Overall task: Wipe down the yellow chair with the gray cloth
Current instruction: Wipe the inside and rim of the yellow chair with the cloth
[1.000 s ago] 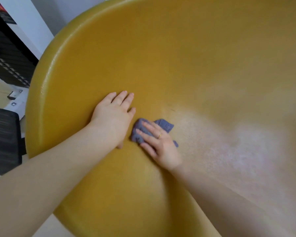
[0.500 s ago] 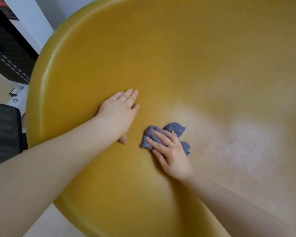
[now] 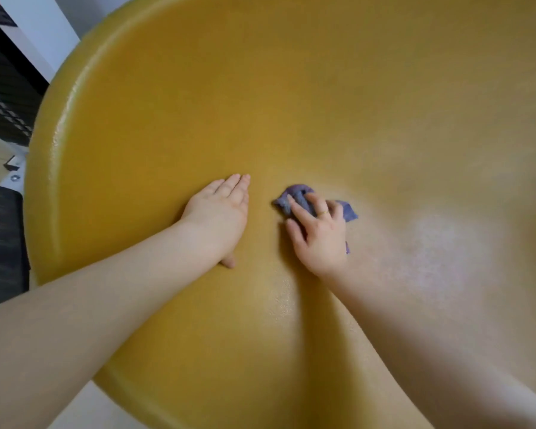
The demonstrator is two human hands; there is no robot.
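Note:
The yellow chair [image 3: 291, 97] fills almost the whole head view, its curved shell glossy with a pale sheen at the right. My left hand [image 3: 220, 212] lies flat on the shell, fingers straight and together, pointing up. Just to its right, my right hand [image 3: 316, 233] presses a small crumpled gray-blue cloth [image 3: 297, 196] against the chair, fingers spread over it; a ring sits on one finger. Most of the cloth is hidden under the hand, with folds sticking out at the top and right.
Beyond the chair's left rim [image 3: 44, 168] stand a black ribbed object [image 3: 0, 243] and a dark cabinet [image 3: 3, 88] against a white wall. Pale floor [image 3: 75, 410] shows at the bottom left.
My right hand has slid the cloth up and to the right across the shell, away from my left hand. My left hand has stayed flat in nearly the same place.

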